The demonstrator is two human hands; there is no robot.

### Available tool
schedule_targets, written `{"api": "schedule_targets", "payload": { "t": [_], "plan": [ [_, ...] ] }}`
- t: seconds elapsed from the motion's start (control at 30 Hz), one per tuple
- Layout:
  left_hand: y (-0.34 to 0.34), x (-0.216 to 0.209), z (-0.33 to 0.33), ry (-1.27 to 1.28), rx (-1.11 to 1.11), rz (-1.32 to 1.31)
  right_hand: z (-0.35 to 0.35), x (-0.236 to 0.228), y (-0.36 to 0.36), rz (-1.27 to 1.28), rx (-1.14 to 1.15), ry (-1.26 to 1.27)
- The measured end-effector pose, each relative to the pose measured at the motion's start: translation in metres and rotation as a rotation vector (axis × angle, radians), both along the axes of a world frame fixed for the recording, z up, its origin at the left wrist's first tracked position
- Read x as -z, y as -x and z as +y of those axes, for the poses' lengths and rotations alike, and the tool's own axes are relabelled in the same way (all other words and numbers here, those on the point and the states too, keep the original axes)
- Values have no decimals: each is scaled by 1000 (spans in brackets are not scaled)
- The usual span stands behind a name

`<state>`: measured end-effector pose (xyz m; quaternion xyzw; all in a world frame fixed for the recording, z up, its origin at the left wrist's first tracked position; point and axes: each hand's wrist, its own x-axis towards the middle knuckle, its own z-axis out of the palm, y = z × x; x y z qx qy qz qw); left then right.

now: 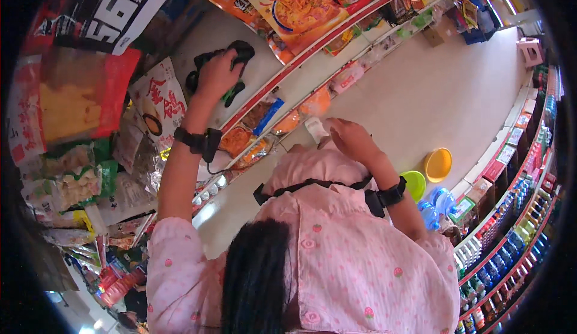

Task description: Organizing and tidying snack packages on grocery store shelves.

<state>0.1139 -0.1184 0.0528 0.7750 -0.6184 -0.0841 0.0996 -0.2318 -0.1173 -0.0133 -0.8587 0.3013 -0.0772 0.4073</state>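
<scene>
On a bare grey stretch of shelf [255,51], my left hand [219,77] grips a bunched black cloth [241,51] with a bit of green at its lower edge. The cloth spreads out on both sides of my fingers and lies against the shelf surface. My right hand [354,140] hangs over my knee, holding nothing, its fingers loosely bent and a little apart. Beside the cloth stand a white printed food bag [159,103] on the left and orange food packets [300,3] on the right.
Left of my arm, bagged foods [75,100] crowd the shelf. A lower ledge with small packets [258,118] runs along the red shelf edge. On the floor to the right are a yellow basin [438,164], a green basin [413,184] and blue water bottles [442,200], near bottle-filled shelves [517,238].
</scene>
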Motion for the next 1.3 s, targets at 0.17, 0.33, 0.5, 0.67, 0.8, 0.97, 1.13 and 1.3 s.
{"api": "schedule_targets", "payload": {
  "t": [0.17,0.33,0.5,0.67,0.8,0.97,1.13,1.3],
  "plan": [
    [13,-8,31,-177,94,-73,-7,2,0,81,28,-50],
    [-9,0,4,-196,12,-170,-7,-1,-3,85,-29,-50],
    [14,-13,18,-333,92,-206,-13,5,-4,-73,-1,10],
    [2,-4,17,-234,44,-174,-22,-29,-39,-192,-33,116],
    [3,-6,4,-264,-31,-182,-45,-52,-96,-202,-111,564],
    [26,-20,29,-323,-11,-74,-67,-25,-123,-249,-151,708],
    [-5,3,7,-96,-104,-124,-69,-17,-141,-467,-76,593],
    [20,-13,15,-350,-61,-18,-77,-9,-142,-524,-51,518]
  ]
}}
